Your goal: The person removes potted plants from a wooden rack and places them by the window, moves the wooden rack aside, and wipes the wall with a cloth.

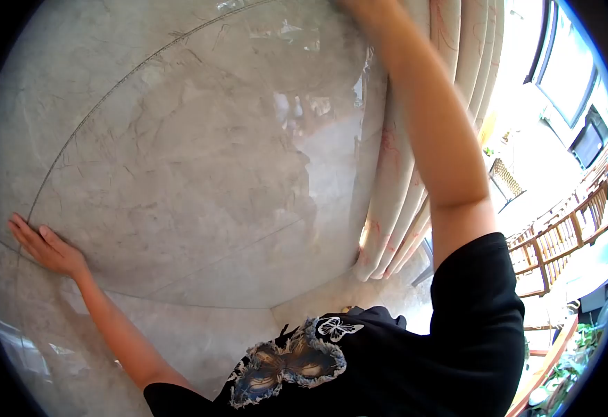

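Note:
A glossy grey, marbled surface (200, 160) fills the middle and left of the view, crossed by a thin curved dark seam. At the far left my left hand (47, 247) rests on it, fingers stretched out near the lower end of the seam, holding nothing. My right arm reaches up to the top edge, beside the light curtain. Only a blurred part of my right hand (368, 7) shows there; its fingers are cut off by the frame.
Light curtains (394, 174) with reddish marks hang right of the surface. Further right are wooden chairs (561, 240), a bright window (566, 59), a dark screen (587, 144) and green plants (581, 351). A floor corner shows below the curtain.

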The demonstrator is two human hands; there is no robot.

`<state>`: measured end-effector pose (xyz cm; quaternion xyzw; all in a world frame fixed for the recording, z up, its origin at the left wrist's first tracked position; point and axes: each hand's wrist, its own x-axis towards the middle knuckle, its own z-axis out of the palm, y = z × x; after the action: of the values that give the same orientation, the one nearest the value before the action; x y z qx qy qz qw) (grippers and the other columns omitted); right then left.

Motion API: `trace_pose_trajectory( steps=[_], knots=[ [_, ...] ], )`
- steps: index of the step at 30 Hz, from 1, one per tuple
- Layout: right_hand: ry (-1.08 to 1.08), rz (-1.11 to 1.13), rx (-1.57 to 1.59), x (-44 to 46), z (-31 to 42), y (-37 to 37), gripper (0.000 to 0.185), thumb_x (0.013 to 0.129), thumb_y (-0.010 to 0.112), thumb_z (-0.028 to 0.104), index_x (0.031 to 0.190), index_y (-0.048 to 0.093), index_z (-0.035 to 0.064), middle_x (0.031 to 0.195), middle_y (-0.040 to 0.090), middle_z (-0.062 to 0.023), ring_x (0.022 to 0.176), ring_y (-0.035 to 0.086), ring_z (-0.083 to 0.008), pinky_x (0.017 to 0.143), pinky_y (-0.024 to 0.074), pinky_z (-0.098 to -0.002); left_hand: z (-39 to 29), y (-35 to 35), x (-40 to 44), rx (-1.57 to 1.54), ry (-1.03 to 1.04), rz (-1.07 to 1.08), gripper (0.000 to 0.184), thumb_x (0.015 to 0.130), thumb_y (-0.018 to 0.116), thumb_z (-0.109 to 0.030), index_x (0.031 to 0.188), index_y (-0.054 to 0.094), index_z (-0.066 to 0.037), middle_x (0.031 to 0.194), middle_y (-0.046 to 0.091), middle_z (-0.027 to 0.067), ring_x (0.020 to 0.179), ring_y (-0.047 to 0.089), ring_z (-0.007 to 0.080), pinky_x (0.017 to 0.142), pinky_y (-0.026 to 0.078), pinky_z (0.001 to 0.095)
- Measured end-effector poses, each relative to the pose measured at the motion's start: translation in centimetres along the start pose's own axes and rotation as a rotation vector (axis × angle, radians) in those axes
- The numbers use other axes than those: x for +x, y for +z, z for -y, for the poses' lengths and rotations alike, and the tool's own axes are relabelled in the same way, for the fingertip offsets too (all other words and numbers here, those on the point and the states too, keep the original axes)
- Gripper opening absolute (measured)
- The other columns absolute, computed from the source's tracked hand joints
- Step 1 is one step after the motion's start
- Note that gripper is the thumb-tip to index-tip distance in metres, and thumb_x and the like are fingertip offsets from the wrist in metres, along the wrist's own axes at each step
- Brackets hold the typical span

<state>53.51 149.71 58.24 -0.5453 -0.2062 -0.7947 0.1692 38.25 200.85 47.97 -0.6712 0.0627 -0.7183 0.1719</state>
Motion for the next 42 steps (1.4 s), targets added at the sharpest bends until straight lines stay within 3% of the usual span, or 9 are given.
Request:
trace_pose_trajectory(
  steps=[6, 8, 11, 22, 27, 29, 34, 39, 42],
  knots=[
    [0.276, 0.214, 0.009, -12.6, 3.5, -6.8, 0.079, 0.078, 0.068, 0.020, 0.153, 0.042, 0.0221, 0.157, 0.036, -0.0186, 0.136, 0.040, -0.0426, 0.116, 0.0263, -0.0546, -0.4, 0.2, 0.1, -0.073, -0.022, -0.021, 0.054, 0.109, 0.033, -0.037, 0.150, 0.044, -0.003, 0.157, 0.039, 0.0206, 0.146, 0.035, 0.0365, 0.119, 0.027, 0.0441],
    [0.321, 0.219, -0.036, -18.1, 4.1, -7.8, 0.064, 0.092, 0.052, 0.050, 0.145, 0.054, 0.0129, 0.157, 0.038, -0.0194, 0.137, 0.041, -0.0431, 0.113, 0.0272, -0.0530, -0.7, 0.0, 0.2, -0.078, -0.035, -0.003, 0.055, 0.109, 0.033, -0.037, 0.150, 0.044, -0.001, 0.156, 0.039, 0.0216, 0.146, 0.035, 0.0366, 0.119, 0.027, 0.0441],
    [0.469, 0.265, -0.074, -23.8, 7.0, -10.0, 0.067, 0.095, 0.050, 0.048, 0.147, 0.048, 0.0072, 0.155, 0.036, -0.0273, 0.138, 0.038, -0.0493, 0.115, 0.0235, -0.0574, -0.9, -0.2, 0.3, -0.094, -0.021, -0.002, 0.055, 0.109, 0.034, -0.037, 0.150, 0.044, -0.001, 0.156, 0.039, 0.0216, 0.146, 0.034, 0.0369, 0.118, 0.027, 0.0444],
    [0.742, 0.396, -0.137, -49.4, 14.2, -18.6, 0.062, 0.090, 0.061, 0.040, 0.144, 0.051, 0.0108, 0.155, 0.034, -0.0288, 0.140, 0.034, -0.0498, 0.117, 0.0154, -0.0643, -2.2, -0.4, 0.5, -0.092, -0.010, -0.002, 0.055, 0.109, 0.034, -0.036, 0.151, 0.042, 0.000, 0.157, 0.038, 0.0226, 0.146, 0.033, 0.0390, 0.119, 0.025, 0.0458],
    [0.958, 0.347, -0.128, -44.8, 17.6, -17.8, 0.064, 0.093, 0.058, 0.035, 0.148, 0.045, 0.0069, 0.158, 0.031, -0.0283, 0.141, 0.033, -0.0493, 0.117, 0.0135, -0.0641, -1.7, -0.7, 0.2, -0.064, -0.029, 0.026, 0.056, 0.109, 0.034, -0.036, 0.151, 0.041, 0.000, 0.157, 0.038, 0.0230, 0.146, 0.033, 0.0396, 0.119, 0.025, 0.0472],
    [0.913, 0.127, -0.043, -40.5, 17.7, -15.3, 0.065, 0.092, 0.056, 0.037, 0.148, 0.045, 0.0046, 0.157, 0.032, -0.0284, 0.144, 0.030, -0.0484, 0.117, 0.0137, -0.0633, -1.7, -0.6, 0.2, -0.060, -0.025, 0.016, 0.056, 0.109, 0.034, -0.036, 0.151, 0.042, 0.000, 0.157, 0.038, 0.0229, 0.146, 0.033, 0.0401, 0.119, 0.025, 0.0479],
    [0.720, 0.223, 0.008, -25.5, 20.0, -7.6, 0.078, 0.080, 0.063, 0.062, 0.145, 0.056, 0.0197, 0.159, 0.035, -0.0181, 0.149, 0.024, -0.0406, 0.120, 0.0041, -0.0569, -0.4, -0.4, -0.2, -0.081, -0.015, 0.017, 0.055, 0.109, 0.033, -0.036, 0.150, 0.043, 0.000, 0.156, 0.038, 0.0231, 0.145, 0.034, 0.0409, 0.118, 0.026, 0.0480],
    [0.304, 0.140, 0.191, -13.5, 18.0, -3.2, 0.087, 0.049, 0.090, 0.035, 0.131, 0.062, 0.0297, 0.141, 0.051, -0.0050, 0.128, 0.045, -0.0298, 0.094, 0.0362, -0.0513, -1.3, -0.3, 0.0, -0.148, -0.061, 0.028, 0.056, 0.109, 0.033, -0.038, 0.149, 0.045, -0.001, 0.156, 0.038, 0.0235, 0.145, 0.035, 0.0410, 0.118, 0.027, 0.0476],
    [0.282, 0.088, 0.190, -13.8, 14.2, -3.3, 0.082, 0.052, 0.089, 0.033, 0.130, 0.064, 0.0302, 0.141, 0.052, -0.0048, 0.128, 0.046, -0.0296, 0.100, 0.0348, -0.0535, -1.5, -0.2, -0.4, -0.047, -0.057, 0.060, 0.057, 0.109, 0.033, -0.039, 0.148, 0.045, 0.000, 0.155, 0.039, 0.0243, 0.145, 0.035, 0.0407, 0.117, 0.028, 0.0471]
  ],
)
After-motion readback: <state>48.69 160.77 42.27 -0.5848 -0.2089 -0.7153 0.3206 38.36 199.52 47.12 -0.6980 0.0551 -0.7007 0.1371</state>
